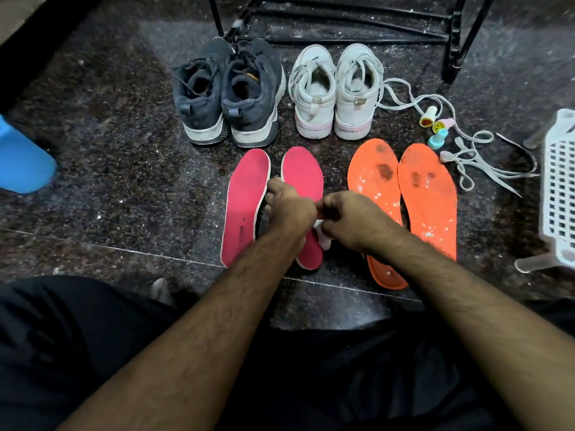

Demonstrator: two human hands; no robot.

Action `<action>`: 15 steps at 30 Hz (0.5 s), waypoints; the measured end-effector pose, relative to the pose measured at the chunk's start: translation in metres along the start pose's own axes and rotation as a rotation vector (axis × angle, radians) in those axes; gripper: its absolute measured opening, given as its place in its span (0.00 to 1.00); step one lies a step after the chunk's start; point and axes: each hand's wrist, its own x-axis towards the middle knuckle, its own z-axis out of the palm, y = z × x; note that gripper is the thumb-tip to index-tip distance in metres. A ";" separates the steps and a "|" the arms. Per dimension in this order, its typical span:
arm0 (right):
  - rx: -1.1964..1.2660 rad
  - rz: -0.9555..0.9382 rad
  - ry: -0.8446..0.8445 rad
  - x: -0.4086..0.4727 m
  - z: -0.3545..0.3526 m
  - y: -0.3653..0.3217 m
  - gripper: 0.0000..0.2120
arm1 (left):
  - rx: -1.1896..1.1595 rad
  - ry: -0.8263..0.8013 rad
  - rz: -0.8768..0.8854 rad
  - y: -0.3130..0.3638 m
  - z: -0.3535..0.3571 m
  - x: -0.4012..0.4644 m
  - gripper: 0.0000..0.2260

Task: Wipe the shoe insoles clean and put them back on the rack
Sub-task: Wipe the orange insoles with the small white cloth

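Four insoles lie flat on the dark speckled floor (124, 169), all with their long axes running away from the person, toes toward the shoes and heels toward the knees. The left pink insole (245, 206) leans slightly, toe tipped rightward; the right pink insole (303, 178) lies just beside it, its middle and heel partly covered by the hands. To the right, well apart from the pink pair, the two orange insoles touch along their inner edges: the left orange insole (373, 175) shows dark stains and pale flecks, and its heel passes under the right forearm; the right orange insole (431, 200) has smaller stains.

Both hands meet above the right pink insole. The left hand (287, 209) has its fingers curled downward, and the right hand (351, 219) is curled too; between them they pinch a small white cloth (322, 234), of which only a scrap shows below the knuckles. The fingertips themselves are hidden.

Beyond the insoles stand dark shoes (227, 91) and white shoes (334, 91), heels toward the camera. The black rack (357, 23) is cut off at the top edge. Loose laces (476, 163), three small stampers (435, 129) and a white basket (557, 194), cropped at the right, lie nearby. A blue shape (21, 157) at the left edge is too cut off to identify.
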 end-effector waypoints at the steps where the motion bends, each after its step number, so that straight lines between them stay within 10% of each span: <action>1: -0.023 -0.001 -0.011 -0.001 0.001 -0.002 0.12 | 0.056 0.005 -0.025 0.003 -0.002 -0.002 0.31; 15: -0.078 0.097 0.131 -0.004 -0.044 0.007 0.07 | 0.074 0.016 0.508 0.002 0.014 -0.008 0.18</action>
